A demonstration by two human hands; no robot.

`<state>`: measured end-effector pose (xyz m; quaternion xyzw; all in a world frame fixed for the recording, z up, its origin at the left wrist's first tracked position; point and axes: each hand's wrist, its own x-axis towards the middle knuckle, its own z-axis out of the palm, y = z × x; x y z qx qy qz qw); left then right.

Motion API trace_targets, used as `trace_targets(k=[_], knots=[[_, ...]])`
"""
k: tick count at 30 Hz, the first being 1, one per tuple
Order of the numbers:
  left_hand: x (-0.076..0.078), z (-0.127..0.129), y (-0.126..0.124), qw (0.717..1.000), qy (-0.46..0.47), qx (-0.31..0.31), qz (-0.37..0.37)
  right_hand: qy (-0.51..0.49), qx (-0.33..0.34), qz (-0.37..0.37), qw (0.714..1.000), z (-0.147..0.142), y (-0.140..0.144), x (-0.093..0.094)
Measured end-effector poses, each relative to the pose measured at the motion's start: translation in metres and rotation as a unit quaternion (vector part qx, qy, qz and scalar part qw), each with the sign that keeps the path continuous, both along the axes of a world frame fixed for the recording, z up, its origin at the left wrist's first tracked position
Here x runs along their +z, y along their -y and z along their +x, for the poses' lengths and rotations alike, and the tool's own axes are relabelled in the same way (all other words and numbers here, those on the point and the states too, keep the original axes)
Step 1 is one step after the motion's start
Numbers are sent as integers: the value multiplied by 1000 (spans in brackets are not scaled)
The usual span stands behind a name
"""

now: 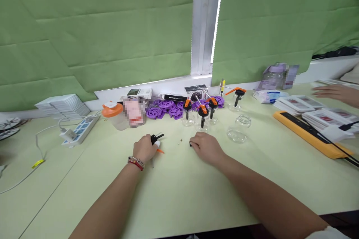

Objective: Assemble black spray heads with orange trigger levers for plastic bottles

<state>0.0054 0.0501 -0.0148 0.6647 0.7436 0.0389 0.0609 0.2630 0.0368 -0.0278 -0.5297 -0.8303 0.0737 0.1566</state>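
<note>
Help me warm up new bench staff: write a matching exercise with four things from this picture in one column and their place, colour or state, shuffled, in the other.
1. Left hand
2. Right hand
3. Glass jar without a top
4. Heaped plastic parts

A. Purple
B. Pinching a small black piece
C. On the table, right of both the wearer's hands
D. Holding a black part, an orange piece showing beside it

Pairs: 1-D, 2-B, 3-C, 4-A
</note>
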Motion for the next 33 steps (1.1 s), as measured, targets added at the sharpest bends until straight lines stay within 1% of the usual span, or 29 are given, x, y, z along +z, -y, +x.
trace_targets(k=[1,4,8,11,14,17,21,26,29,31,33], knots=[[-4,-2,-1,1000,20,1,-4,26,27,1,999,-7,4,-2],[-15,-9,-5,995,96,12,2,100,70,-10,993,-30,13,-11],[-24,-23,-8,976,216,16,27,146,70,-23,987,-49,12,-22],[-25,-30,-7,962,272,1,35,159,61,-33,985,-56,6,-24],[-22,-33,-6,953,293,-33,68,165,53,-32,984,-63,1,-22],[-20,-34,-5,948,290,-84,99,167,46,-31,984,-69,-2,-19],[-21,-35,-3,942,284,-148,103,169,33,-33,985,-71,-6,-18],[-21,-35,-1,929,293,-202,100,179,28,-54,982,-68,-7,-20],[-21,-33,0,921,298,-228,102,134,10,-44,990,-69,-10,-12],[-20,-31,0,919,304,-229,108,51,4,-45,998,-72,-12,-4],[-19,-29,1,919,313,-212,113,-60,24,-95,993,-77,-14,2]])
